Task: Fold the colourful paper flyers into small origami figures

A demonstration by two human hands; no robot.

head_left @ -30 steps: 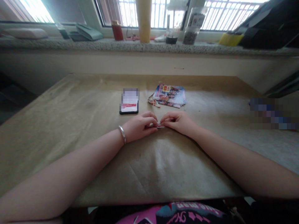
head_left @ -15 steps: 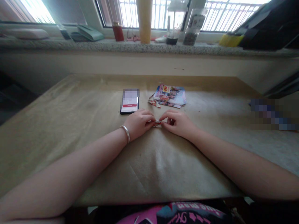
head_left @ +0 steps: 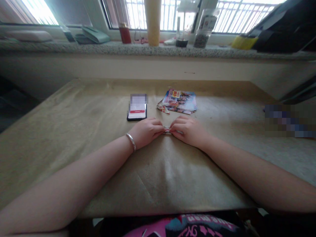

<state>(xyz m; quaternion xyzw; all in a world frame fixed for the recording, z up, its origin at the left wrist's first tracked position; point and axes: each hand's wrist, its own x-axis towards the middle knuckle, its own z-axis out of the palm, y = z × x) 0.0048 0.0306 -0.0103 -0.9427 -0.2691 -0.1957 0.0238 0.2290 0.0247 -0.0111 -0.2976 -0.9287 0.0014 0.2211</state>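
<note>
My left hand [head_left: 146,131] and my right hand [head_left: 189,130] meet fingertip to fingertip on the brown paper-covered table [head_left: 74,131]. Both are closed in a pinch on a small folded piece of printed paper [head_left: 167,130], of which only a sliver shows between them. A silver bracelet [head_left: 130,141] circles my left wrist. Just beyond the hands lie a black phone [head_left: 137,111] with a lit screen and a stack of colourful printed sheets [head_left: 180,101], with a small folded scrap [head_left: 163,109] at its near left corner.
A stone windowsill [head_left: 148,49] runs along the back with a red cup [head_left: 124,33], a tall yellow cylinder [head_left: 153,21], jars [head_left: 203,31] and a yellow item [head_left: 243,41]. A blurred patch [head_left: 288,120] lies at the table's right.
Both hands have slid a little away from me, toward the phone and sheets, and their fingers have closed tighter together, so less of the folded paper shows.
</note>
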